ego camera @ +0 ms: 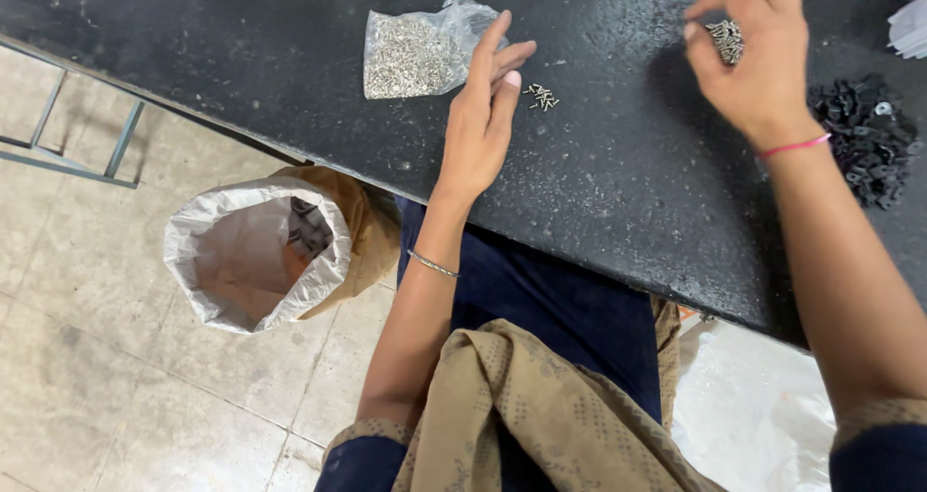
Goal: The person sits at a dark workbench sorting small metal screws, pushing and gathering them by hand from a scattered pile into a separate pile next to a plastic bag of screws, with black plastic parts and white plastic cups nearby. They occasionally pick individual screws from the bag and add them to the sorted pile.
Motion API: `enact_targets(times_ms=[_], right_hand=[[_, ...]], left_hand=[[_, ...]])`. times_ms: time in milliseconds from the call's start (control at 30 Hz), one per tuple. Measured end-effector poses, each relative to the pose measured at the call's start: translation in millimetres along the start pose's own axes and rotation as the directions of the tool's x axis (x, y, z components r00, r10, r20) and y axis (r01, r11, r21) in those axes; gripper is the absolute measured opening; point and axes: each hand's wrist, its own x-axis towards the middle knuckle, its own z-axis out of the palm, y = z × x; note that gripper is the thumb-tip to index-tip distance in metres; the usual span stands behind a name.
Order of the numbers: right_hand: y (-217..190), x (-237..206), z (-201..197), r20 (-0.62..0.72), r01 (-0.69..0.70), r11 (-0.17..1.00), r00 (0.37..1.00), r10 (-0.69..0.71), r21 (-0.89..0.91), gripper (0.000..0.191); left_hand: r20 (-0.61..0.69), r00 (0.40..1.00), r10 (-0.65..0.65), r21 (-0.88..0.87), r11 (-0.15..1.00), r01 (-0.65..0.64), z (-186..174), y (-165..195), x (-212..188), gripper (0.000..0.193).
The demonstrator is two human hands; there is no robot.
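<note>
Screws just beside left hand

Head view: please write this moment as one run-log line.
left hand: open, beside loose screws | right hand: holds screws | screw bag: open on table | black parts: piled right

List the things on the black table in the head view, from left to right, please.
Clear bag of small metal screws → left hand → small loose pile of screws → right hand, cupping a bunch of screws → heap of black plastic parts.
</note>
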Motion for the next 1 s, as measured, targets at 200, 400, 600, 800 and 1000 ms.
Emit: enact_targets(times_ms=[200, 400, 600, 800, 1000], right_hand=[[-71.1, 36.1, 30.9, 0.246, -0.019, 0.947, 0.967, -0.065, 0.321, 0.015], [-92.0, 46.0, 46.1, 0.264, 0.087, 0.943, 0.948, -0.177, 0.322, 0.022], [-58.2, 34.5, 38.0, 0.229, -0.163, 0.933, 0.969, 0.091, 0.321, 0.020], [-46.2, 28.3, 43.2, 0.172, -0.071, 0.970, 0.985, 0.031, 0.232, 0.019], [-47.1, 28.9, 37.9, 0.200, -0.016, 0.978, 0.979, -0.027, 0.209, 0.023]], left_hand=[[-0.007, 1.000, -0.012, -0.009, 1.000, 0.012, 0.0, -1.7, 0.4, 0.050], [-0.009, 1.000, -0.005, 0.007, 1.000, 0.005, -4.0, -3.4, 0.7, 0.051], [0.002, 1.000, -0.011, -0.016, 1.000, 0.011, -0.1, -1.6, 3.9, 0.051], [0.032, 0.999, 0.038, 0.296, 0.954, -0.046, 8.1, 4.5, 6.8, 0.055], [0.140, 0.990, 0.022, 0.405, 0.911, -0.077, 12.9, 8.9, 5.9, 0.060]])
